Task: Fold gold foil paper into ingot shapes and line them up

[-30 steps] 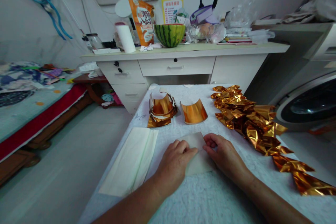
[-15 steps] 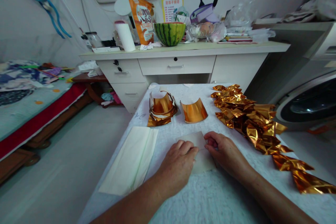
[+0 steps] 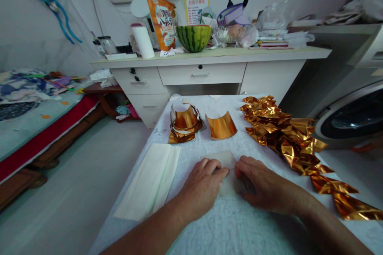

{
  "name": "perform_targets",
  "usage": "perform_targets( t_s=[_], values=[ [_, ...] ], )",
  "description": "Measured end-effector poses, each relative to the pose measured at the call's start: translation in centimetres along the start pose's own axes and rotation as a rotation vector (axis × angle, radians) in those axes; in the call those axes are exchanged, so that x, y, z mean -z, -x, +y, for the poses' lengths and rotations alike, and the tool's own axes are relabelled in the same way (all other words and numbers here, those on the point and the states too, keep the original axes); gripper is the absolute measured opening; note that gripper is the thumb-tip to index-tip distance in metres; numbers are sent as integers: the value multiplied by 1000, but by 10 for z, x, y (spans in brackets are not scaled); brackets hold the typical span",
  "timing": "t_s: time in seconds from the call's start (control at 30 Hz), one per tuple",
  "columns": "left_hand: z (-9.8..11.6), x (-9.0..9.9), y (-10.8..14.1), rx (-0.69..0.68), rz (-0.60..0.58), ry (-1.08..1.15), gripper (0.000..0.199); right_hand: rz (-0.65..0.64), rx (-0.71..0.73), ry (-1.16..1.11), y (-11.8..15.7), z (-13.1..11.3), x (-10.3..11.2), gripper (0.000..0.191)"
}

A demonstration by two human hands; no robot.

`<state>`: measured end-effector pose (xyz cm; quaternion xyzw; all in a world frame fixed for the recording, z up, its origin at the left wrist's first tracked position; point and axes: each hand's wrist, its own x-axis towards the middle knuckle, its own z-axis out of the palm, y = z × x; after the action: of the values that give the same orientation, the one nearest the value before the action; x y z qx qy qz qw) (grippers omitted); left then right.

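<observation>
A small pale sheet of paper lies on the cloth-covered table under both hands. My left hand rests on its left part, fingers curled together and thumb pressing down on it. My right hand grips the paper's right edge, with fingers bent and thumb underneath, nearer to me. Part of the sheet is hidden by the hands. Beyond them stands a curved gold foil piece, and to its left a ring-shaped bundle of gold foil strips. A stack of white paper lies left of my left hand.
Crumpled, twisted gold foil pieces run along the table's right side. Behind the table is a white desk with a half watermelon and an orange bag. A washing machine stands at right, a bed at left.
My right hand has shifted slightly nearer to me and turned, its thumb now lower at the paper's right edge. My left hand has moved slightly, its thumb stretching further right.
</observation>
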<state>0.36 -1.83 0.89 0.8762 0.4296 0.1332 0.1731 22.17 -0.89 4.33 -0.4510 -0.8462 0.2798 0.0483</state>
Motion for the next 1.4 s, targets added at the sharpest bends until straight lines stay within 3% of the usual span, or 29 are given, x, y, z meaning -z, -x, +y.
perform_targets(
  t_s=[0.3, 0.8, 0.97, 1.17, 1.23, 1.4],
  values=[
    [2, 1, -3, -7, 3, 25, 27, 14, 26, 61, 2, -1, -13, 34],
    [1, 15, -2, -22, -16, 136, 24, 60, 75, 52, -2, -5, -5, 28],
    [1, 17, 2, -7, -10, 147, 38, 44, 89, 58, -1, -11, 0, 33],
    [1, 16, 3, -17, 30, 163, 10, 77, 137, 66, -3, -15, 3, 29],
    [0, 16, 2, -28, 37, 169, 3, 105, 119, 30, -4, -13, 1, 23],
    [0, 15, 0, -14, 58, 169, 20, 191, -27, -176, -7, -1, -5, 16]
  ],
)
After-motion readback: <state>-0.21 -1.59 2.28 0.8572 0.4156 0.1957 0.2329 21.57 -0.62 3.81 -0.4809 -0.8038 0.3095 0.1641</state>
